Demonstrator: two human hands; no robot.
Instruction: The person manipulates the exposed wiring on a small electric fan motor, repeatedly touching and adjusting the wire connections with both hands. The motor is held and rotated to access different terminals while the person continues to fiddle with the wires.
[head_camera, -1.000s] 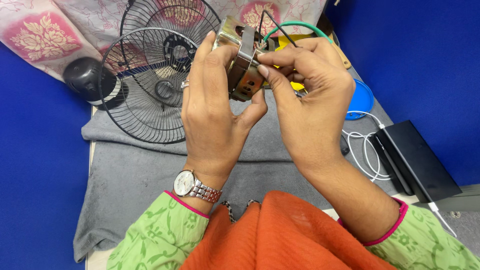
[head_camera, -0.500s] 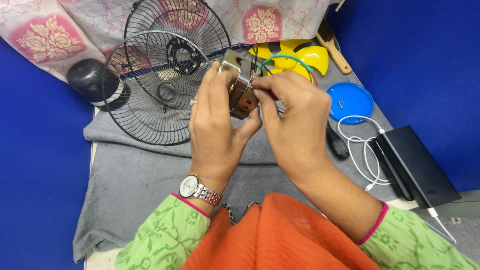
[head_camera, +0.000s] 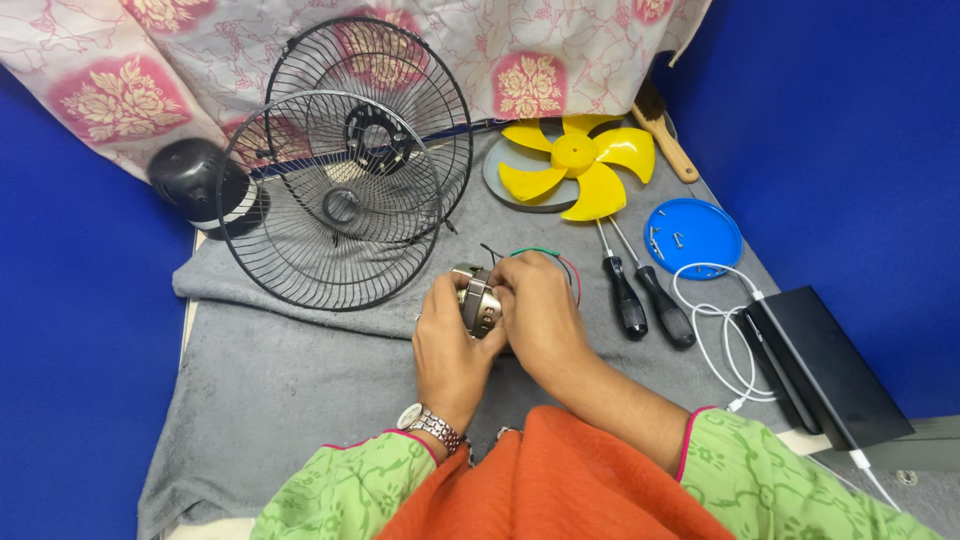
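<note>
A small metal fan motor with green, red and black wires sits between both hands above a grey towel. My left hand, with a wristwatch, cups the motor from the left and below. From the right, my right hand covers the motor, its fingers closed on the casing. Most of the motor is hidden by the fingers.
Two black wire fan guards stand at the back left beside a black motor cover. A yellow fan blade, a brush, a blue lid with screws, two screwdrivers, a white cable and a black box lie to the right.
Both hands, still gripping the motor, now sit lower and nearer the towel, and look smaller. More of the table shows: the yellow blade, blue lid and screwdrivers.
</note>
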